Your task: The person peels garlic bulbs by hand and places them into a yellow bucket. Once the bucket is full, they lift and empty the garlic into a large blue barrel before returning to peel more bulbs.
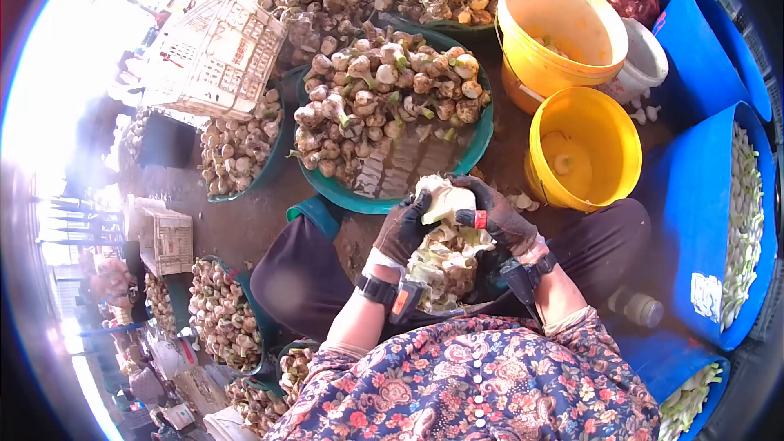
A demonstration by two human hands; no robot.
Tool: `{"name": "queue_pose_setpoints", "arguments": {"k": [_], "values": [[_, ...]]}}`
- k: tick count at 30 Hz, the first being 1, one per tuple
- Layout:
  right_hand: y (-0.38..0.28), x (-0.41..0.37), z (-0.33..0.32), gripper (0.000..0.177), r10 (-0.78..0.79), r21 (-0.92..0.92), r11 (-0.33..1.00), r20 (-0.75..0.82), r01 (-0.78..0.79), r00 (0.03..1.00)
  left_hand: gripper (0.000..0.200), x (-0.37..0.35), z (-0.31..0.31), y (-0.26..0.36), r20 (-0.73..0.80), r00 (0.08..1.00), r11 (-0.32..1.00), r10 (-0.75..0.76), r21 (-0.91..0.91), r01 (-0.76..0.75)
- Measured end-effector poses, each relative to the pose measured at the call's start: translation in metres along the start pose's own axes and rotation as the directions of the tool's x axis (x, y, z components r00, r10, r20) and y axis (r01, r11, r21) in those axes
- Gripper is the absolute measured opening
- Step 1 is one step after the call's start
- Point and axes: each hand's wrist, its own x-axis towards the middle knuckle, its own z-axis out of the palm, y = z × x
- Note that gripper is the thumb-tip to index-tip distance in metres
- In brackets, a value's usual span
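Observation:
Both gloved hands meet over the lap in the lower middle. My left hand (405, 227) has its fingers closed on the side of a pale garlic bulb (445, 198). From the other side my right hand (500, 216) grips the same bulb, with a dark object with a red band at its fingers. Loose peeled skins (445, 265) lie heaped in the lap just below the hands. Beyond the hands stands a green tub (487, 135) piled with unpeeled bulbs (384, 86).
At the right are a yellow bucket (543, 147) with a bulb inside, a larger yellow bucket (523, 24), and blue barrels (694, 212) holding pale green stems. White crates (220, 53) and more garlic tubs (265, 327) stand at the left.

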Motion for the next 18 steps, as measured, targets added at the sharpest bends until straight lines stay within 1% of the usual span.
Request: {"name": "queue_pose_setpoints", "arguments": {"k": [1,2,3,4,5,6,7,9,10,11,12,13,14,15,16,17,18], "values": [[0.001,0.0,0.004,0.057,-0.045,0.092,0.995,-0.013,0.046,0.999,0.03,0.001,-0.007,-0.006,-0.004,0.994,0.966,0.108,0.235,-0.105],[-0.005,0.001,0.008,0.052,-0.211,-0.378,0.91,-0.06,0.174,0.976,0.031,0.0,-0.007,-0.005,0.014,0.976,0.868,0.215,0.456,-0.198],[-0.011,0.0,0.012,0.051,-0.279,-0.628,0.742,0.026,0.233,0.96,0.03,-0.001,-0.007,-0.003,-0.078,0.993,0.963,0.087,0.264,-0.064],[-0.019,-0.004,0.014,0.05,-0.319,-0.817,0.505,0.124,0.279,0.94,0.029,-0.001,-0.007,0.0,-0.168,0.985,0.998,-0.043,0.04,0.051],[-0.028,-0.005,0.018,0.05,-0.33,-0.927,0.214,0.227,0.307,0.916,0.029,0.001,-0.007,0.0,-0.147,0.989,0.996,-0.014,0.087,0.027],[-0.019,-0.007,0.024,0.042,-0.359,-0.922,0.237,0.211,0.307,0.909,0.029,0.003,-0.009,-0.002,-0.124,0.992,0.991,0.011,0.134,0.006],[-0.009,-0.008,0.023,0.039,-0.347,-0.886,0.393,0.107,0.248,0.932,0.029,0.004,-0.011,-0.005,-0.102,0.994,0.984,0.033,0.178,-0.014],[0.01,-0.005,0.02,0.032,-0.275,-0.735,0.667,-0.085,0.126,0.958,0.03,0.007,-0.012,-0.009,-0.104,0.987,0.986,0.125,0.124,-0.112],[0.02,-0.003,0.02,0.018,-0.246,-0.586,0.807,-0.234,0.066,0.941,0.03,0.006,-0.015,-0.011,-0.098,0.982,0.982,0.162,0.109,-0.151],[0.024,-0.004,0.017,0.018,-0.032,-0.293,0.954,-0.325,-0.069,0.945,0.031,0.004,-0.014,-0.011,-0.091,0.976,0.978,0.196,0.094,-0.187],[0.026,-0.005,0.012,0.019,0.195,0.034,0.98,-0.341,-0.195,0.92,0.029,-0.001,-0.01,-0.007,-0.014,0.984,0.984,0.178,0.03,-0.178],[0.029,-0.004,0.006,0.022,0.409,0.356,0.885,-0.282,-0.301,0.868,0.029,-0.003,-0.016,-0.008,0.067,0.983,0.977,0.17,0.119,-0.177],[0.052,-0.001,-0.006,0.031,0.465,0.388,0.857,-0.305,-0.338,0.831,0.029,-0.007,-0.025,-0.013,0.146,0.977,0.962,0.152,0.205,-0.18],[0.064,0.002,-0.016,0.031,0.481,0.517,0.803,-0.271,-0.296,0.834,0.029,-0.011,-0.033,-0.015,0.225,0.966,0.938,0.13,0.289,-0.193],[0.073,0.005,-0.024,0.032,0.488,0.637,0.731,-0.238,-0.245,0.84,0.026,-0.027,-0.023,0.002,0.221,0.969,0.907,0.111,0.377,-0.19],[0.076,0.007,-0.029,0.033,0.49,0.744,0.641,-0.205,-0.191,0.848,0.022,-0.037,-0.012,0.007,0.121,0.986,0.92,0.114,0.361,-0.15],[0.056,0.005,-0.025,0.036,0.488,0.748,0.633,-0.185,-0.2,0.853,0.023,-0.05,-0.007,0.018,0.174,0.98,0.992,0.094,0.072,-0.108]]}}
